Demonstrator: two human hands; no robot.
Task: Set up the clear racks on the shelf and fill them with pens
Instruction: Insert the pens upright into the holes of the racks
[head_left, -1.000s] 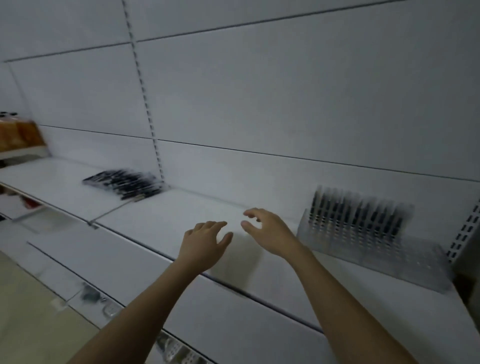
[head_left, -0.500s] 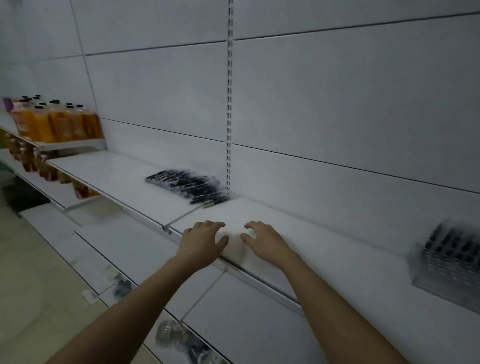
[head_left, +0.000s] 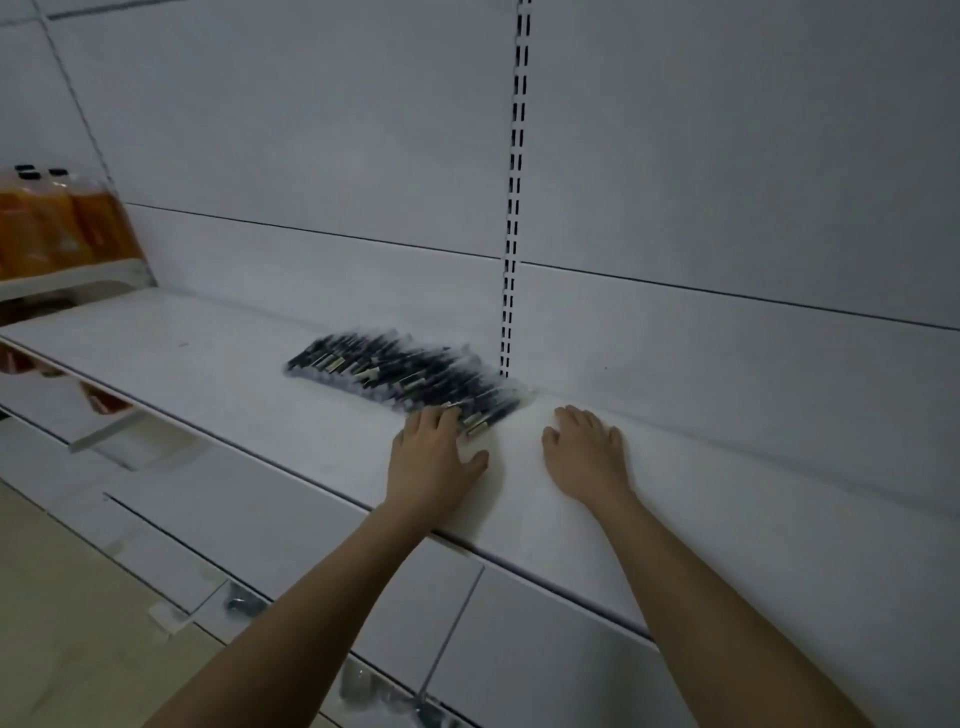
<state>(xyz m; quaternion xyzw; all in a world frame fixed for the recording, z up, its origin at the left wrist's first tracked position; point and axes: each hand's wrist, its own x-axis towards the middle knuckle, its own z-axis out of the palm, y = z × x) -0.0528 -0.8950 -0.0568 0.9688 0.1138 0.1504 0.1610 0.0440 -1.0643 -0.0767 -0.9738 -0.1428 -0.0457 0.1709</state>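
White metal shelf (head_left: 218, 364) holds the pile of black pens with clear caps (head_left: 405, 376) at the back, near the slotted upright (head_left: 514, 208). Your left hand (head_left: 434, 462) lies flat, fingertips touching the pile's near end. Your right hand (head_left: 587, 457) rests spread on the shelf just beside it. Orange bottles (head_left: 62, 223) far left.

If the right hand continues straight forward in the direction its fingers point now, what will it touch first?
Probably nothing before the white back panel. The right hand lies flat on the shelf, fingers pointing toward the back, and the shelf ahead looks free. The pile of pens lies to its left, by the left hand. Depth is uncertain.
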